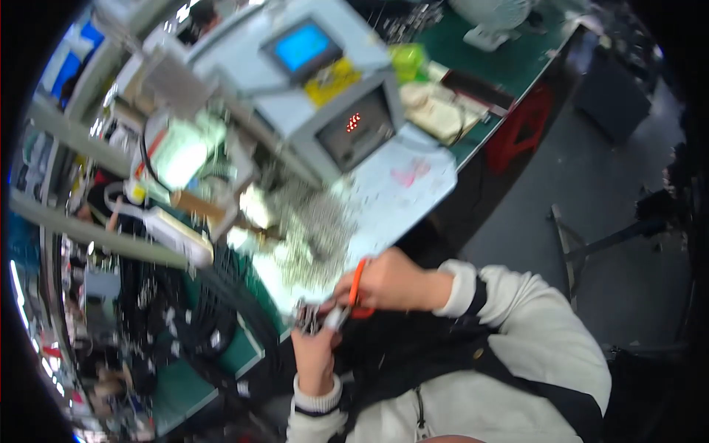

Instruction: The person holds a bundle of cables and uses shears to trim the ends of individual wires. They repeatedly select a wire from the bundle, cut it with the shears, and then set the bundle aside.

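- Head view: the person's two hands met at the near edge of the pale, smooth surface point(413, 181), both closed around something.
- The right hand point(395, 280) curled around orange-handled scissors point(357, 284), or a similar looped tool; blur hid whether the blades stood wide or narrow.
- The left hand point(315, 356) held a small, silvery-dark metallic bundle point(306, 317) of thin, irregular parts, between fingers and thumb, just left of the tool.
- A short white piece point(336, 319) showed between the hands, smooth and slender; which hand supported it could not be told.
- The work seemed under way: tool and bundle were together in the grip, but no finished cut or separated part could be made out.
- Beyond the hands spread a loose, grainy heap of small grey pieces point(314, 221), apparently much of the quantity concerned; whether these were handled or waiting could not be told.
- By the heap lay a tan, cylindrical, wood-like handle point(196, 207), matte against the bright glare.
- Behind it stood a light-grey, boxy machine point(284, 111) with hard, flat faces, a glowing blue screen point(301, 48) and a recessed dark panel point(362, 140) with red lights.
- Left of the hands, supple black cables point(196, 314) lay in a tangled mass.
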Demonstrator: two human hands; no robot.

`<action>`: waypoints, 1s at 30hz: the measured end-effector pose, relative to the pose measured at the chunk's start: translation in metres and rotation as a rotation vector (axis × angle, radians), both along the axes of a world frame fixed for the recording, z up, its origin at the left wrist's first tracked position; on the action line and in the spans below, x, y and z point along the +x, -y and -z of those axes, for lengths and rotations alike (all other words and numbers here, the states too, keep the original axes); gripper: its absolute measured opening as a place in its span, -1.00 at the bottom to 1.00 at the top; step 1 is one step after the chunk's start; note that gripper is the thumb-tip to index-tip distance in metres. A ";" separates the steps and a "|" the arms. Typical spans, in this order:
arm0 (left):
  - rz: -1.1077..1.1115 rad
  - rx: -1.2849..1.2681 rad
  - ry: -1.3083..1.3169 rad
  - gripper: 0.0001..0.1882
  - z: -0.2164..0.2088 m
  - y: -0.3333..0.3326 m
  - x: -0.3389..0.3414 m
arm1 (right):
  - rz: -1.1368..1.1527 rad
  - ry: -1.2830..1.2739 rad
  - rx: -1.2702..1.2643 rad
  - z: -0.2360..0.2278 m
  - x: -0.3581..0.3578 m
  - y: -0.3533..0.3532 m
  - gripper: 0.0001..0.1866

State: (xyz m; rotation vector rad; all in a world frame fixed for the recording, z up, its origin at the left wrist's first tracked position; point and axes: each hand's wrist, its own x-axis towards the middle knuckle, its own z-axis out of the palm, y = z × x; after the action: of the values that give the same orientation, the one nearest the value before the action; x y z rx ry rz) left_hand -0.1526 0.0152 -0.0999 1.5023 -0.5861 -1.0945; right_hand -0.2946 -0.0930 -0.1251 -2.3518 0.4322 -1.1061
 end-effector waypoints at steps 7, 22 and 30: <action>0.251 -0.240 0.593 -0.81 0.023 0.004 0.008 | -0.049 -0.210 0.255 -0.015 -0.003 0.011 -0.79; 0.043 -0.069 -0.473 -0.82 0.008 0.004 0.007 | -0.267 0.044 0.704 0.022 0.011 0.003 -0.86; 0.063 -0.102 -0.526 -0.78 0.010 0.004 0.007 | -0.218 0.015 0.574 0.020 0.011 0.004 -0.89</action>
State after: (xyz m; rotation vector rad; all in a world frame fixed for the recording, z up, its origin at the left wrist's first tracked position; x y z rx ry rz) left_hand -0.1457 0.0115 -0.1099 1.0511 -0.3150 -1.4202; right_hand -0.2836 -0.0974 -0.1453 -1.8324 0.4105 -0.7699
